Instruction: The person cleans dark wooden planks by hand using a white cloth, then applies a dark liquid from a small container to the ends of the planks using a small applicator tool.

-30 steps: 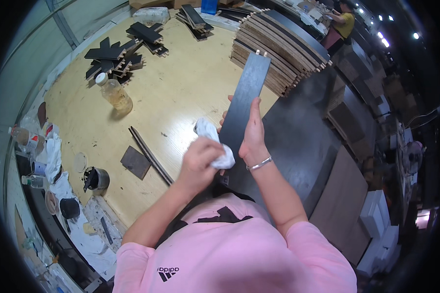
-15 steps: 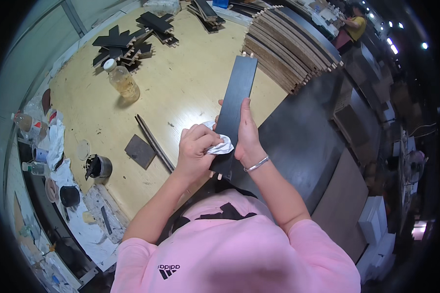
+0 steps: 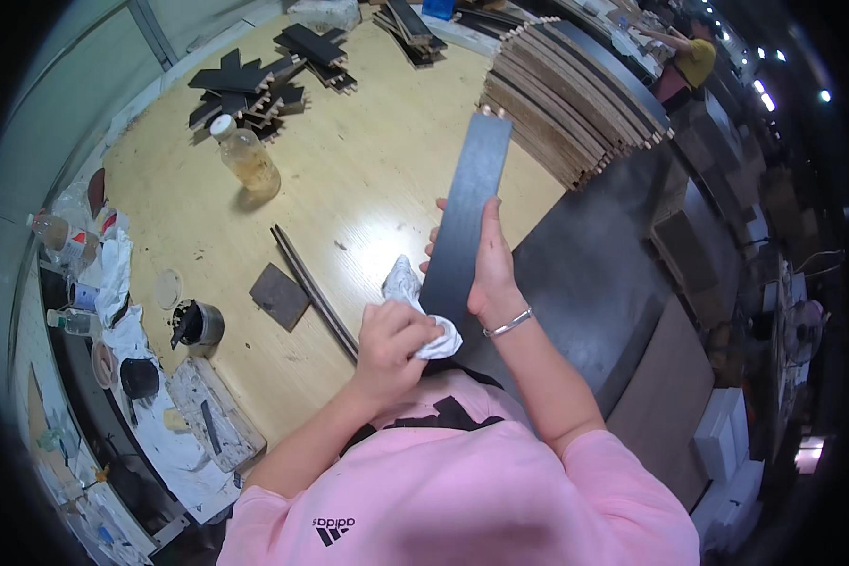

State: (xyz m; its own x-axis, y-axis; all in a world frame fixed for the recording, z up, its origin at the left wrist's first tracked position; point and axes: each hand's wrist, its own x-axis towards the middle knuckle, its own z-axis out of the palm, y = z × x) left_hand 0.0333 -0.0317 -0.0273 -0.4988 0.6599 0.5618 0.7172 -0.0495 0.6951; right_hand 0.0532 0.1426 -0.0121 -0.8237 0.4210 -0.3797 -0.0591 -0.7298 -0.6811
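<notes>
dark board (image 3: 467,203) is up in the air in front of the torso, over the near edge of the pale tabletop (image 3: 340,170), not resting on it as far as i can see. right hand (image 3: 493,259) has it: thumb along the right edge, fingertips showing past the left edge, so the grip wraps from underneath around the lower half. left hand (image 3: 396,344) is closed on a bunched white cloth (image 3: 439,340), one loose lobe sticking up from the fist on the far side. key relation: board's long axis runs away from the body, far end leaning a bit to the right, wide face up toward the camera. far end shows light pegs (image 3: 493,112) and points toward the stack of boards (image 3: 575,104). left hand sits at the near end, just left of it and closer to the torso than the right hand; so near end is the left hand's, far end is well apart from it, up past the right thumb. cloth overlaps the near end in view, hiding that edge; can't tell whether it's pressing on the face or just in front.
</notes>
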